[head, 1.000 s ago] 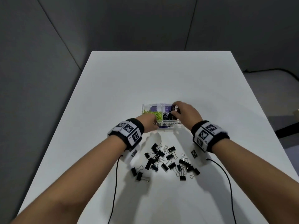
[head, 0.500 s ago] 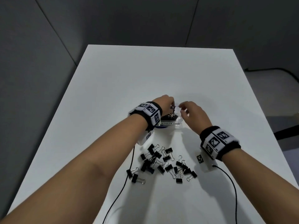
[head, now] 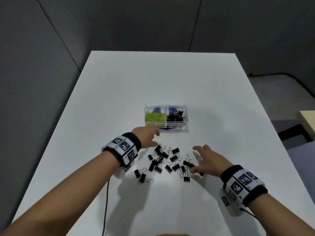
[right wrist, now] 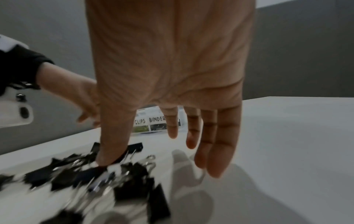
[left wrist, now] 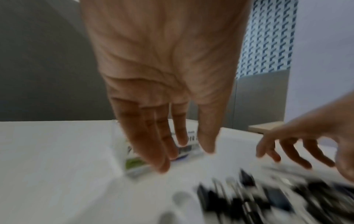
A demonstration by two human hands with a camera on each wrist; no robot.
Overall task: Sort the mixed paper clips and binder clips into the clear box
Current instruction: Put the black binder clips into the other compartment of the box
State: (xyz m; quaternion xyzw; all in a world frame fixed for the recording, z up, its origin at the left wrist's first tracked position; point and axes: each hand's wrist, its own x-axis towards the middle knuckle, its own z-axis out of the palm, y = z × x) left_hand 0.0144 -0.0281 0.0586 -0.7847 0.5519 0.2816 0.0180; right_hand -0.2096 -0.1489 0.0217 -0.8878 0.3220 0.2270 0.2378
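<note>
Grey wall panels behind; white desk (head: 119,99) carries everything. Clear box (head: 166,119) sits near the desk's centre, two compartments, labelled PAPER CLIPS and BINDER CLIPS on the near wall. Green paper clips (head: 155,117) in the left compartment, black binder clips in the box (head: 175,116) in the right.

Hidden / unclear: both wrist views are motion-blurred low down, so the loose pile reads only as dark smears there. In the left wrist view the box is mostly behind the fingers (left wrist: 162,151); in the right wrist view only part of the label shows between thumb and forefinger. Paper clips are too tangled to count.

Counts: one box, two hands, loose binder clips (head: 168,161) roughly twenty, on the desk between the box and its near edge; exact number cannot be told where they overlap.

Left hand (head: 146,138): fingers straight, loosely spread, holding nothing, just short of the box's near left corner. Right hand (head: 207,160): fingers spread wide, empty, thumb tip touching the right end of the pile.

Versus half a second ago: both hands were up at the box; both have since come back toward the pile.
</note>
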